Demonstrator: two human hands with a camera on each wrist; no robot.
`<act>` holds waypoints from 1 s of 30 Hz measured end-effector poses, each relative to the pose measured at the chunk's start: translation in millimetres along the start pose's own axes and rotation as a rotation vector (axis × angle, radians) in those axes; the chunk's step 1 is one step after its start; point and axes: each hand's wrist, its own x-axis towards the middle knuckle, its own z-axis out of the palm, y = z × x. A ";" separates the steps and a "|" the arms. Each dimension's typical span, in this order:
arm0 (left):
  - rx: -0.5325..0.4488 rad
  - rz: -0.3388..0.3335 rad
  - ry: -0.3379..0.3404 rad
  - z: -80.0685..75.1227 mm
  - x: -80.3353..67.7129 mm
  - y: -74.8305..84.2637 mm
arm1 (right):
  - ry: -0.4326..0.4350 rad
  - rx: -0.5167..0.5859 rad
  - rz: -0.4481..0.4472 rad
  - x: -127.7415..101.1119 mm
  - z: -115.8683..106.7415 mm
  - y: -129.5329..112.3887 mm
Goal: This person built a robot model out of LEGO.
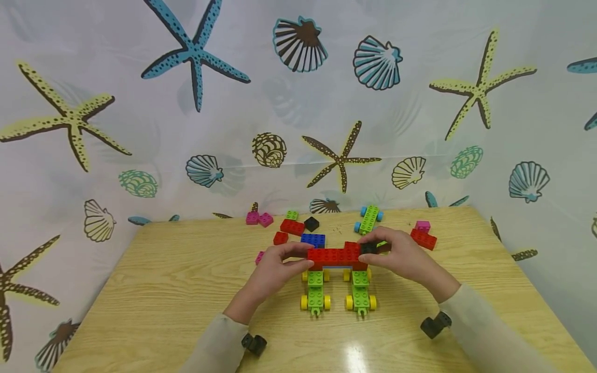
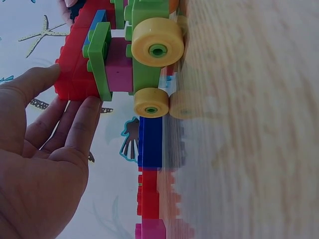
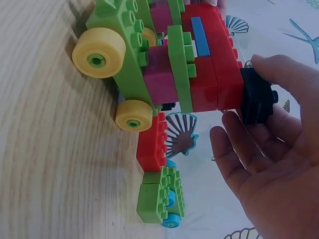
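A structure of red bricks [image 1: 330, 256] spans two lime-green wheeled bases [image 1: 315, 296] with yellow wheels [image 2: 158, 42]. Purple bricks [image 3: 159, 74] and green plates [image 3: 179, 69] stack between base and span, and a blue piece [image 3: 201, 37] shows under the red. My left hand [image 1: 276, 269] pinches the span's left end between thumb and fingertips. At the raised right end, my right hand [image 1: 401, 253] holds a black brick [image 3: 255, 94] between thumb and fingers, right at the top red brick.
Behind the structure lie a blue brick [image 1: 313, 240], red bricks [image 1: 292, 227], pink bricks [image 1: 258, 219] and a dark brick [image 1: 311, 224]. A green base with blue wheels [image 1: 369, 219] stands at the back, with red [image 1: 423, 239] and pink bricks to its right. A patterned curtain [image 1: 280, 103] borders the table.
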 end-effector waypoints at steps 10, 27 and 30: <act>-0.005 -0.002 0.012 0.7 -0.1 0.1 | 0.013 -0.035 0.021 -0.6 0.3 -3.1; -0.008 -0.005 0.006 2.5 -0.7 -0.3 | 0.003 0.240 0.132 8.1 27.2 18.4; -0.012 -0.013 0.011 1.8 -1.0 1.3 | 0.009 0.228 0.138 9.1 28.0 17.9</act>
